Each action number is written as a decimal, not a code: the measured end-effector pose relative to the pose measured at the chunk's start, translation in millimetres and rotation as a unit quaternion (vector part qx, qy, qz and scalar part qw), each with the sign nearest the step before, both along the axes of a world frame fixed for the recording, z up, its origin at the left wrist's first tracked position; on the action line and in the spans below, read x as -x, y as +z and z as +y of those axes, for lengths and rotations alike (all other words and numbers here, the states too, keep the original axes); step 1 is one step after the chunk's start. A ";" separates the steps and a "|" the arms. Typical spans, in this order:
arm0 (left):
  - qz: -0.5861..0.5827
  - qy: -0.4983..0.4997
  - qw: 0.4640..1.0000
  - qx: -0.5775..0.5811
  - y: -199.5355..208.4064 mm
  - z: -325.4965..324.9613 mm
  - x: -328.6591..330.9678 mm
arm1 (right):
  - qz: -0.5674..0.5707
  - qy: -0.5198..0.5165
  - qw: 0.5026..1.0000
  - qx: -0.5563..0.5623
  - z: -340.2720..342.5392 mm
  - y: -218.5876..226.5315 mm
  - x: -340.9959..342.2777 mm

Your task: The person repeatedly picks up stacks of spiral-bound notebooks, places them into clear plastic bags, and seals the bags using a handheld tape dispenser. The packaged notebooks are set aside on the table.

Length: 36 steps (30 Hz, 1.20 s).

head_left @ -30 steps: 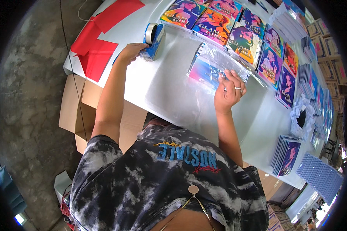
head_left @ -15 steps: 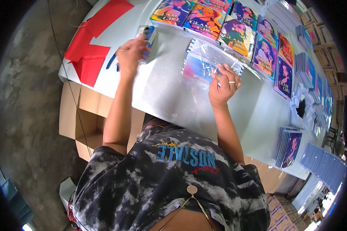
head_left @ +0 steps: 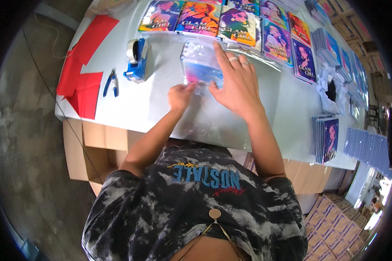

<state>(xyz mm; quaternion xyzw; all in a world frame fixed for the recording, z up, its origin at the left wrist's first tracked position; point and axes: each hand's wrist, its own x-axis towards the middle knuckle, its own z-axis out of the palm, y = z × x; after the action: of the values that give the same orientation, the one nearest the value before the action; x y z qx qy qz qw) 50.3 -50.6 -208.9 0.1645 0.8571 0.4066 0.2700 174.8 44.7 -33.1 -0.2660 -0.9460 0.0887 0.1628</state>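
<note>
1. I am working on a clear-wrapped notebook (head_left: 200,69), which is lying on the table (head_left: 287,117), set in from the near edge and just beside the notebook rows (head_left: 239,26) toward the far edge.
2. I am judging that the loose film (head_left: 201,90) is calling for light, flat pressure; hard pressing would be risking creases.
3. I am also reckoning that drawing it low and level, parallel to the table's near edge, is suiting it better than lifting.
4. My left hand (head_left: 179,96) is sitting by the notebook's near side, fingers curling, thumb pointing inward; blur is hiding whether they are clamping film, so I cannot tell.
5. My right hand (head_left: 238,82) is reaching over the notebook's right side, index finger stretching toward the table's far edge, thumb standing apart, the hand clamping nothing.
6. The blue tape dispenser (head_left: 137,61) is standing toward the table's left edge, apart from both hands.
</note>
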 end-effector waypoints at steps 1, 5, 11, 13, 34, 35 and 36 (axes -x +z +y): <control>-0.027 0.041 0.999 -0.009 -21.5 -9.6 13.8 | -0.002 -0.001 1.000 0.010 3.1 3.7 9.4; -0.055 -0.060 0.984 -0.158 -3.3 -13.5 40.0 | -0.023 -0.018 0.997 -0.078 17.4 -15.8 33.9; -0.068 -0.236 0.944 -0.222 13.3 -19.4 44.2 | 0.065 -0.008 0.995 0.071 -5.3 12.2 -42.6; -0.048 -0.382 0.904 -0.185 42.6 -18.7 43.8 | 0.125 -0.069 0.981 0.134 -18.8 27.9 -81.1; 0.205 -0.611 0.583 -0.494 86.4 276.2 -360.7 | 0.271 -0.411 0.870 0.028 3.6 -70.2 -512.7; 0.177 -0.596 0.607 -0.495 83.5 270.9 -361.8 | 0.400 -0.398 0.824 0.062 3.2 -81.0 -514.1; 0.024 -0.564 0.673 -0.478 85.7 264.1 -366.1 | 0.515 -0.379 0.762 0.101 3.8 -85.5 -507.2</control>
<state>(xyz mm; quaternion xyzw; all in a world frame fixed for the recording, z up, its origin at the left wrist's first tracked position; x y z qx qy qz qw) 416.4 213.4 -123.2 0.7328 0.2957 0.5275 0.3118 682.0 48.5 -118.5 -0.5326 -0.5274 0.2387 0.6175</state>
